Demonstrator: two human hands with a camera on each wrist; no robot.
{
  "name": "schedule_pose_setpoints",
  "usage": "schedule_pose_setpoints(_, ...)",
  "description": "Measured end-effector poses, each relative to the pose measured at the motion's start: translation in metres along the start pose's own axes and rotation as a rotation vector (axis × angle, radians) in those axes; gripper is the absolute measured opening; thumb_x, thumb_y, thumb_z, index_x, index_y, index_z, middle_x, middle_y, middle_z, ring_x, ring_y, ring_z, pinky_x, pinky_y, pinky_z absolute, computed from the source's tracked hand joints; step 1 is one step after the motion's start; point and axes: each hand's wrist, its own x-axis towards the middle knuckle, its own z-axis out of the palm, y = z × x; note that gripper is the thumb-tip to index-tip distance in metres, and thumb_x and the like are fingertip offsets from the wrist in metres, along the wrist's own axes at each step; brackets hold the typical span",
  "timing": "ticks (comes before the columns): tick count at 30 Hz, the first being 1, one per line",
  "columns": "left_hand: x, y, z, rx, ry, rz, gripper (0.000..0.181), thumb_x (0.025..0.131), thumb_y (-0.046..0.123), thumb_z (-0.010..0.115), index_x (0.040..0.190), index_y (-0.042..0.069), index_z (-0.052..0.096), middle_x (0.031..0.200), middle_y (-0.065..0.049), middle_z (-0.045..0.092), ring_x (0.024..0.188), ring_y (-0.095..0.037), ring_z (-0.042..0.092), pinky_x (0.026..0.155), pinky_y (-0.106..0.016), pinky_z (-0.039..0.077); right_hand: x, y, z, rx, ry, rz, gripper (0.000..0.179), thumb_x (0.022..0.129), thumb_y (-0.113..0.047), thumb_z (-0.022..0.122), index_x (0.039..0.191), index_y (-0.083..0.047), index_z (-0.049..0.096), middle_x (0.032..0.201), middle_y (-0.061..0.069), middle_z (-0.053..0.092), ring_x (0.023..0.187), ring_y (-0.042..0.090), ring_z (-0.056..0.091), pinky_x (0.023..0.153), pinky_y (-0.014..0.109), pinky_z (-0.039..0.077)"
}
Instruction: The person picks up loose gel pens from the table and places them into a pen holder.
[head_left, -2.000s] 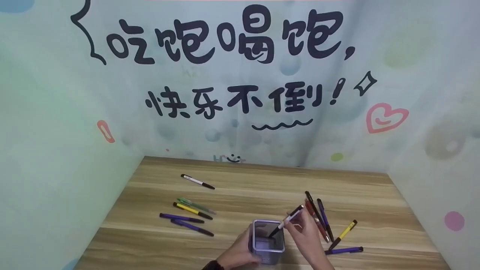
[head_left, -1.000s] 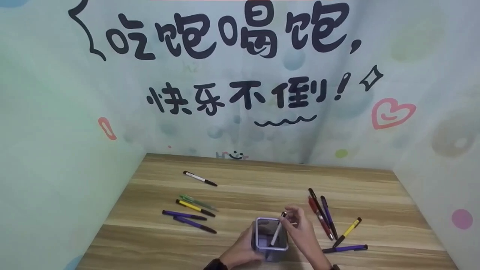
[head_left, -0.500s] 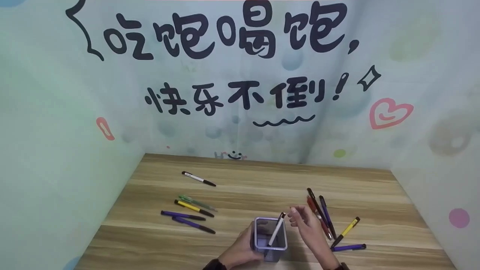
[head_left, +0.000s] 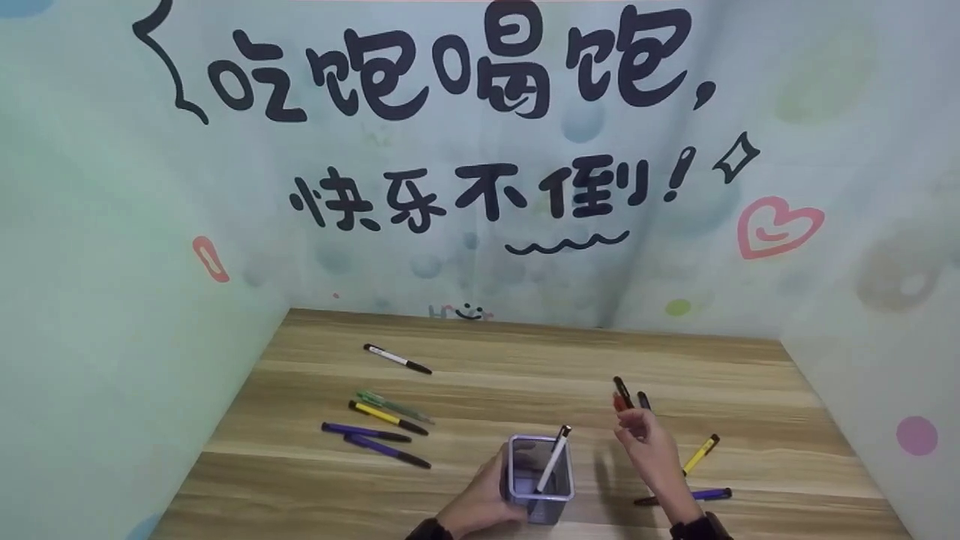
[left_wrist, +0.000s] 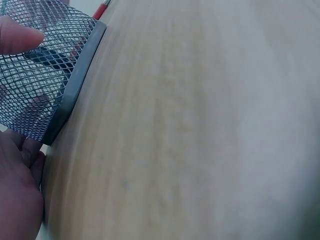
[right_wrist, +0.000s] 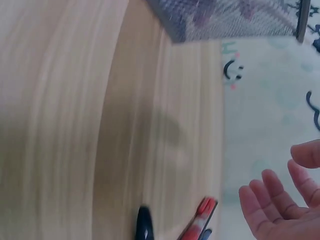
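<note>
One white pen (head_left: 553, 463) leans inside the mesh cup (head_left: 546, 511); left hand (head_left: 480, 496) clamps its fingers (left_wrist: 20, 37) round it; right hand (head_left: 651, 450), fingers apart, hovers near a red pen (right_wrist: 198, 223).

Dark lettering (head_left: 491, 201) and a pink heart (head_left: 776, 235) mark the backdrop (head_left: 375, 277) behind the wood-grain table (head_left: 517, 382).

Square pen holder of grey metal mesh (head_left: 546, 512): openwork walls, rough-looking; base strip (left_wrist: 76, 82) smooth, low sheen. Under holder, brown wood-grain tabletop (head_left: 480, 390): smooth, mostly matt. Behind holder, pale printed backdrop (head_left: 420, 289): apparently cloth, soft folds, matt. Inside holder, slim white-and-black pen (head_left: 553, 461): smooth plastic look. Left of holder, green translucent plastic pen (head_left: 391, 406). Right of holder, slim red pen (right_wrist: 197, 222), glossy.
</note>
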Motion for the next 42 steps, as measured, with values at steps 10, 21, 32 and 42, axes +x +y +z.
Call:
schedule_pose_setpoints(10,0.001,0.0,-0.002,-0.017,-0.03,0.027,0.088,0.057,-0.008,0.071,0.136,0.014,0.036,0.125,-0.014,0.054,0.114,-0.026,0.049,0.104,-0.032,0.03,0.011,0.017,-0.007,-0.194,-0.059,-0.032,0.03,0.085,-0.007,0.06,0.108,0.011,0.054,0.102,0.027,0.06,0.089,0.032,0.057,0.071,0.039,0.048)
schedule_pose_setpoints(21,0.001,-0.001,-0.001,0.052,-0.005,0.037,0.086,0.059,-0.003,0.075,0.135,0.014,0.038,0.123,-0.01,0.056,0.115,-0.025,0.051,0.104,-0.034,0.031,0.017,0.024,-0.002,-0.381,-0.071,-0.005,0.038,0.085,-0.006,0.057,0.117,0.013,0.051,0.093,0.024,0.059,0.063,0.02,0.049,0.049,0.028,0.038)
schedule_pose_setpoints(32,0.0,-0.003,-0.002,-0.041,-0.038,0.037,0.086,0.056,-0.009,0.067,0.134,0.011,0.037,0.123,-0.015,0.055,0.111,-0.028,0.051,0.102,-0.035,0.032,0.023,0.026,-0.001,-0.608,-0.16,-0.078,0.014,0.083,-0.002,0.06,0.095,0.005,0.061,0.084,0.018,0.062,0.071,0.025,0.059,0.058,0.04,0.047)
schedule_pose_setpoints(42,0.002,-0.002,-0.001,-0.048,-0.024,0.054,0.086,0.056,-0.01,0.068,0.134,0.01,0.038,0.123,-0.016,0.055,0.111,-0.026,0.051,0.102,-0.031,0.033,0.021,0.021,-0.001,-0.568,-0.164,-0.095,0.015,0.081,-0.011,0.066,0.087,0.001,0.059,0.074,0.007,0.059,0.062,0.017,0.05,0.052,0.033,0.041)
